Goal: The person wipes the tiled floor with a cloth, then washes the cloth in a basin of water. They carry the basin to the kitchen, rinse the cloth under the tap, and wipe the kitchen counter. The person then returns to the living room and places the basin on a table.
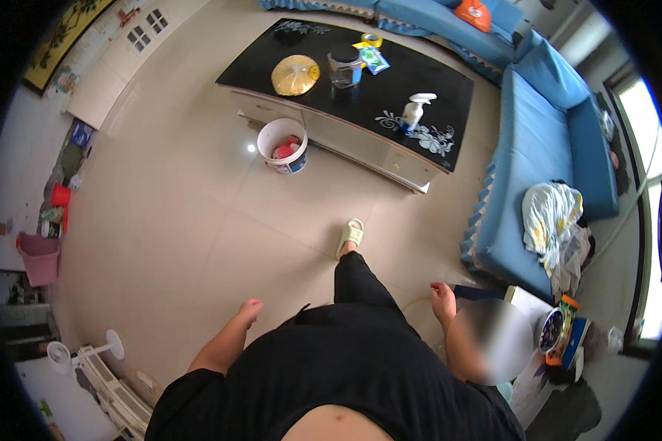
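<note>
My left hand (251, 312) hangs over the floor at the left of my body, small in view. Its fingers look curled in, with nothing in them. At my right side, my right hand (442, 300) is held away from the body, empty, its fingers loosely bent and partly showing. It is nearest to a white-topped surface at the lower right. One foot in a pale green slipper (351, 234) is out in front of me. Ahead stands a black-topped coffee table (375, 99) bearing a white spray bottle (413, 112), a clear jar (344, 67) and a bag of yellowish food (295, 76).
A white bucket (262, 140) with red things inside stands before the table. Blue sofas (533, 140) line the far and right sides, with crumpled cloth (552, 220) on one. A pink bin (39, 259) is at the left wall. A bowl (550, 330) of dark fruit sits lower right.
</note>
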`<action>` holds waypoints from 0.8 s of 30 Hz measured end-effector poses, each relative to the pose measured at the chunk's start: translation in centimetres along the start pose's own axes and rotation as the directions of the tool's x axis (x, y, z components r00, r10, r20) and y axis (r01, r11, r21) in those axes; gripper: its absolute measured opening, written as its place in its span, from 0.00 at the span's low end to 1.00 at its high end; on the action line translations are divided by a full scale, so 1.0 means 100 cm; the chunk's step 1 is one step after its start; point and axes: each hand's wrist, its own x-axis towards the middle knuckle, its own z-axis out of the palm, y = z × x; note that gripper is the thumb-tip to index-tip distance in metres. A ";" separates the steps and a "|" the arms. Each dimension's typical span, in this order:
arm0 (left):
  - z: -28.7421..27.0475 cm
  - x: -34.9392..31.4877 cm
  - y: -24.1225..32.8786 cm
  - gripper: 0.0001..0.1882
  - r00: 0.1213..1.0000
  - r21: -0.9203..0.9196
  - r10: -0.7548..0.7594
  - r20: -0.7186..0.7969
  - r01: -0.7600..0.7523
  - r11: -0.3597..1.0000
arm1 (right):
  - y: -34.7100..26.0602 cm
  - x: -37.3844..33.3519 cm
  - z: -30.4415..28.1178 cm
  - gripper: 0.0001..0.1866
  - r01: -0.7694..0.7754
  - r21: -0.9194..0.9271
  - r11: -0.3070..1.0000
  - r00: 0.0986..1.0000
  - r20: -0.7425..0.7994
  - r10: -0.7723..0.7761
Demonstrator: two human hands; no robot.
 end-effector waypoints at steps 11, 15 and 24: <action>-0.112 0.018 0.157 0.21 0.991 0.143 0.121 -0.050 -0.112 0.983 | -0.226 0.298 0.055 0.17 0.125 -0.089 0.988 0.950 0.297 -0.093; -0.133 0.044 0.223 0.18 0.972 -0.394 -0.041 -0.230 -0.054 0.917 | -0.316 0.386 0.057 0.17 0.238 -0.025 0.971 0.936 0.272 -0.222; -0.198 0.207 0.236 0.21 0.979 0.195 0.166 0.118 -0.187 0.963 | -0.350 0.440 0.107 0.16 0.121 -0.139 0.983 0.944 0.322 -0.070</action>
